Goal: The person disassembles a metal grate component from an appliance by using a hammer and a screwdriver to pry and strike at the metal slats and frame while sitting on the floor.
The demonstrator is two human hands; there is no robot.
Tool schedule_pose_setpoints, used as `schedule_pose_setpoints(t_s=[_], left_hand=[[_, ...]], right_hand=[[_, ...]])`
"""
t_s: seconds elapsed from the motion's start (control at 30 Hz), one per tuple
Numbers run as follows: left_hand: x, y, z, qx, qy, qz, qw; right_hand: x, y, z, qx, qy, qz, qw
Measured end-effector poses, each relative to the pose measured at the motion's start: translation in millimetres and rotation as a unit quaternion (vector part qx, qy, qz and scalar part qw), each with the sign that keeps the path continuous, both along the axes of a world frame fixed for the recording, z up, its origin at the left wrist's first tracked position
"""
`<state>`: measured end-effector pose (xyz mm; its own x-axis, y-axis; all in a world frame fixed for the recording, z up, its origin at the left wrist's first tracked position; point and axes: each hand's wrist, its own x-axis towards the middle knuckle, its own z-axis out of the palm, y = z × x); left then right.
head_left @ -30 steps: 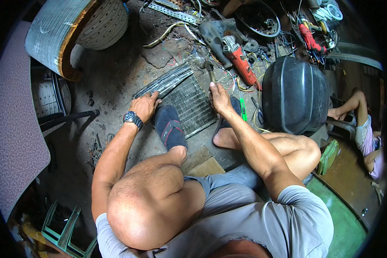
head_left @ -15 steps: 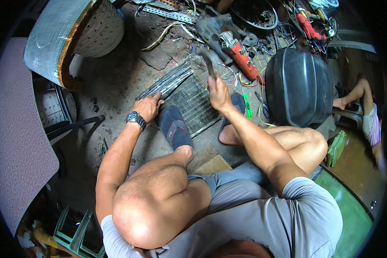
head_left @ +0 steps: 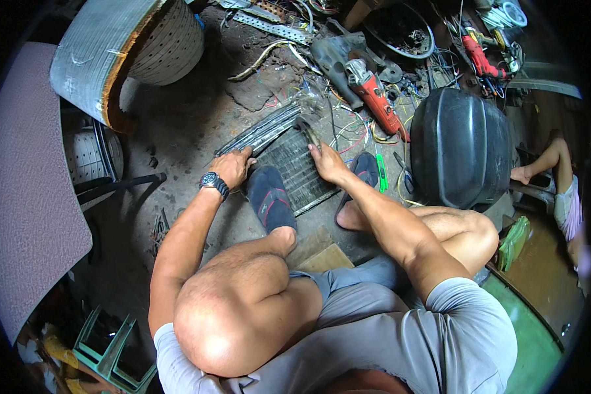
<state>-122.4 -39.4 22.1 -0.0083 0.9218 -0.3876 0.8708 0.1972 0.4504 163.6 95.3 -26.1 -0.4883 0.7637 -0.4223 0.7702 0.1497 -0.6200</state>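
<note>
A flat, finned metal panel (head_left: 289,164), much like a radiator core, lies on the floor between my feet. Long bent metal strips (head_left: 259,133) run along its far left edge. My left hand (head_left: 231,168), with a watch on the wrist, is closed on the near end of those strips. In my right hand (head_left: 329,164) is a hammer (head_left: 304,125), gripped by the handle, its head down at the strips by the panel's far edge. Whether the head touches them I cannot tell. My left shoe (head_left: 270,199) is close against the panel's near left side.
A red angle grinder (head_left: 378,102) lies beyond the panel among loose wires. A black plastic case (head_left: 461,148) stands to the right, near a green-handled tool (head_left: 381,173). A perforated drum (head_left: 167,49) is at far left. Another person's leg (head_left: 548,161) shows at right.
My right hand has swung the hammer down and slightly left, from raised above the panel to its far edge. My left hand keeps its hold on the strips. The whole view has shifted slightly.
</note>
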Motion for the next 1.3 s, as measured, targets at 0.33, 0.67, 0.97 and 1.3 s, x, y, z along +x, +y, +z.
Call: schedule_pose_setpoints(t_s=[0.33, 0.67, 0.97, 1.3], left_hand=[[-22, -26, -7, -0.017, 0.021, 0.016, 1.000], [-32, -51, -12, -0.008, 0.021, 0.030, 0.999], [-35, -53, -4, -0.040, 0.031, 0.026, 0.998], [-29, -54, 2, -0.033, 0.025, 0.025, 0.999]], right_hand=[[-41, -15, 51, 0.115, 0.176, -0.096, 0.973], [-66, 0, 89, 0.060, 0.129, -0.059, 0.988], [-57, 24, 87, 0.011, 0.054, -0.027, 0.998], [-52, 1, 39, 0.019, 0.055, 0.033, 0.998]])
